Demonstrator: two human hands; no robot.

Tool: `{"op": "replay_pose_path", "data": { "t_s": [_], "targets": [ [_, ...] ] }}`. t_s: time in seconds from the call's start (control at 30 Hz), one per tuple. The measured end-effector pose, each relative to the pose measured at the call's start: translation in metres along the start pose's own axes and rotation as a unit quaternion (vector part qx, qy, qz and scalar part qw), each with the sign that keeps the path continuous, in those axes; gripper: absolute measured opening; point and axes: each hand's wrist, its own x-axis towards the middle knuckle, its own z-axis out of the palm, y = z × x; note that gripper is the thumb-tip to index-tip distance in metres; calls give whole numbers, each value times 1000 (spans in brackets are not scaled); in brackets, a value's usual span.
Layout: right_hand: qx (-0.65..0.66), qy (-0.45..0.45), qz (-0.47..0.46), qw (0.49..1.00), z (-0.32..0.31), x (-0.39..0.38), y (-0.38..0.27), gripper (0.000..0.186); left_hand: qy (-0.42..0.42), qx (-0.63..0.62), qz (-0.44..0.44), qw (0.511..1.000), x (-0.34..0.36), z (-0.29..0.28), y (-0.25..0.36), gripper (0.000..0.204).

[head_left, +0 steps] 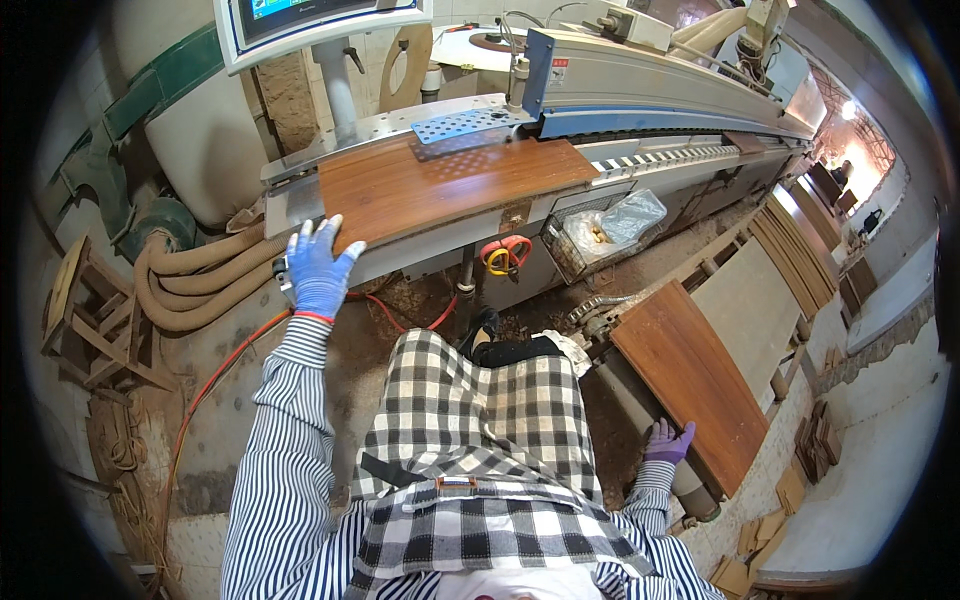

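A reddish-brown wood-grain panel (450, 190) lies on the bed of a long edge-banding machine (640, 85). At its near left corner rests my left hand (322, 265) in a blue and white glove, fingers spread on the panel's edge. A second wood-grain panel (690, 380) lies on a roller conveyor (640, 410) to my right. Beside that panel's near edge is my right hand (667, 441) in a purple glove, its fingers stretched out and the thumb against the edge. A blue perforated plate (465, 125) sits above the first panel's far side.
A wire basket (590, 240) with plastic bags hangs on the machine's front, near red and yellow scissors (505, 255). Ribbed hoses (190, 285) and a wooden stool (95, 320) stand left. A red hose (235, 345) crosses the floor. More panels (795, 240) lie along the rollers at right.
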Motion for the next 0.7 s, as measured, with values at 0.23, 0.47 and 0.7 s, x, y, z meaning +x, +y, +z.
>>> {"op": "replay_pose_path", "data": {
  "t_s": [0.23,0.47,0.7],
  "targets": [
    [-6,-46,36,998,-3,-14,-7,63,-57,17,32,998,19,29,40,70],
    [-5,-9,145,989,-22,-38,-30,63,6,8,87,996,15,28,28,56],
    [53,-23,83,995,-57,-8,-49,59,87,92,9,992,-12,-23,-47,19]
  ]
}}
